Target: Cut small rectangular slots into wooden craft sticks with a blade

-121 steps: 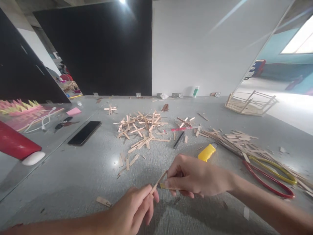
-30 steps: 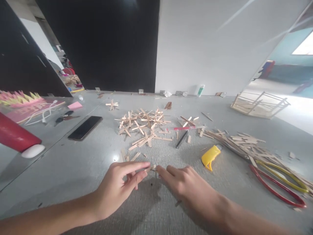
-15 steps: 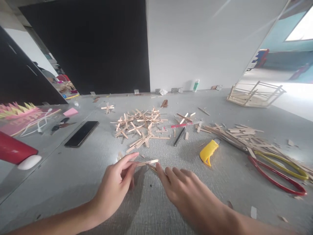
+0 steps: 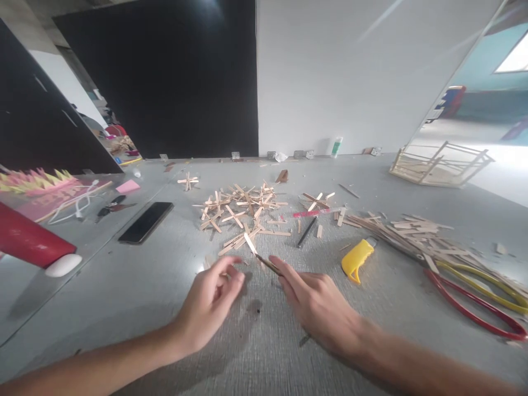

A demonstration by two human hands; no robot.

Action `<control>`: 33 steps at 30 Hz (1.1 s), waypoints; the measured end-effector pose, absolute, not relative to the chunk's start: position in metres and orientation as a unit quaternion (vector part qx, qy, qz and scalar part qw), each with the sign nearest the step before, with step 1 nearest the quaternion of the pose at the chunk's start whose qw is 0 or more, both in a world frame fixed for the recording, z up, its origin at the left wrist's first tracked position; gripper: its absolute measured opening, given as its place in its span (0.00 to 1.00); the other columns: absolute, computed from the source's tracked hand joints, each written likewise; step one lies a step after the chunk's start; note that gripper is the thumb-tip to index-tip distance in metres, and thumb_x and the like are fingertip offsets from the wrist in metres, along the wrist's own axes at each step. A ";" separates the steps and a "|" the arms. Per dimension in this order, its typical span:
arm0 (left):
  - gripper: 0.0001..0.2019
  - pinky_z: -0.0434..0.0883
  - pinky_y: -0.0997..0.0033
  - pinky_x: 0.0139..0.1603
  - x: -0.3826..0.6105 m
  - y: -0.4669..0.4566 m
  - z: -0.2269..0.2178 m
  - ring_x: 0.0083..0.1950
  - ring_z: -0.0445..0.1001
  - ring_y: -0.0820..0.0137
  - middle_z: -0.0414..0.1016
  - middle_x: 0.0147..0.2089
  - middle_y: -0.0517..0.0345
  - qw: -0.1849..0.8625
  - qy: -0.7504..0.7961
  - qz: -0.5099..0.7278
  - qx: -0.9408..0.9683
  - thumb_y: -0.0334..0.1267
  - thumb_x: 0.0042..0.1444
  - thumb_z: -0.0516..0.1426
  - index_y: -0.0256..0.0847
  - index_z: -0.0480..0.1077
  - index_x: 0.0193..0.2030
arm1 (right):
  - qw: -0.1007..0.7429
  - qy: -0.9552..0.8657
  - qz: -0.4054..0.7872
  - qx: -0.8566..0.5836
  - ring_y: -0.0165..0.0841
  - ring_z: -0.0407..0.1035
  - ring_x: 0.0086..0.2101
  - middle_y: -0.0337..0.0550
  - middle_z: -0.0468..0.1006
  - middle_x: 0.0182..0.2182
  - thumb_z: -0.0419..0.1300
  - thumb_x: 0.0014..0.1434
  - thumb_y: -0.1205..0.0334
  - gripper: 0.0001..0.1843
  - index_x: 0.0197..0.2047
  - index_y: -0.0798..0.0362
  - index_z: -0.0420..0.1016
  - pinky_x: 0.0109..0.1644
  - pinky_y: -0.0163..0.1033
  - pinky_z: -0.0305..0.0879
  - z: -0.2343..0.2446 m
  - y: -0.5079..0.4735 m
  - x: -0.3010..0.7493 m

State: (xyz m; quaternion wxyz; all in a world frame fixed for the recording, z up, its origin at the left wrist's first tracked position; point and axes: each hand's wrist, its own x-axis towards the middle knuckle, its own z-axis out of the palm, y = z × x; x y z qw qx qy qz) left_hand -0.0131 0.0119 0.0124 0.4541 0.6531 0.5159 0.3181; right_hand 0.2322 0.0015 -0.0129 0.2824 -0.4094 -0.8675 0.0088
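Observation:
My right hand (image 4: 315, 300) is closed around a thin, dark metallic tool that looks like tweezers (image 4: 269, 264). At its tip is a pale wooden craft stick (image 4: 249, 243), slanting up and away over the near edge of the stick pile. To the left, my left hand (image 4: 216, 300) hovers above the table with fingers loosely curled and apart, and nothing shows between them. Just beyond both hands lies a pile of small crossed craft-stick pieces (image 4: 234, 216), several glued into X or star shapes. A single star-shaped piece (image 4: 188, 181) stands apart at the back left.
Right of my hands lie a yellow cutter (image 4: 357, 260), a black pen (image 4: 307, 232), red-and-yellow-handled snips (image 4: 474, 308) and loose sticks (image 4: 424, 234). A phone (image 4: 146, 222) and red bottle (image 4: 33, 236) are at left. A stick frame (image 4: 441, 165) stands back right.
The craft stick has left my left hand's fingers and is now at the tool's tip, farther forward. My left fingers have parted. The view has shifted slightly.

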 end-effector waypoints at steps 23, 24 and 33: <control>0.17 0.66 0.70 0.28 -0.005 0.012 -0.004 0.26 0.78 0.66 0.80 0.29 0.56 0.153 0.485 0.195 0.839 0.38 0.73 0.48 0.40 0.75 0.39 | 0.255 -0.892 -0.002 -0.374 0.33 0.72 0.21 0.43 0.79 0.27 0.41 0.72 0.71 0.25 0.69 0.65 0.58 0.24 0.39 0.58 -0.017 -0.006 0.222; 0.16 0.66 0.70 0.27 -0.007 0.013 -0.005 0.26 0.78 0.65 0.80 0.29 0.55 0.145 0.485 0.191 0.841 0.38 0.73 0.48 0.39 0.76 0.43 | 0.254 -0.891 -0.004 -0.375 0.33 0.71 0.21 0.42 0.79 0.27 0.42 0.72 0.71 0.25 0.69 0.65 0.59 0.24 0.39 0.58 -0.017 -0.006 0.222; 0.20 0.65 0.68 0.22 -0.010 0.014 -0.009 0.22 0.78 0.63 0.80 0.26 0.54 0.069 0.494 0.158 0.852 0.39 0.72 0.46 0.29 0.66 0.63 | 0.241 -0.887 -0.018 -0.394 0.32 0.69 0.20 0.41 0.77 0.26 0.40 0.72 0.72 0.26 0.70 0.66 0.54 0.24 0.38 0.58 -0.017 -0.004 0.225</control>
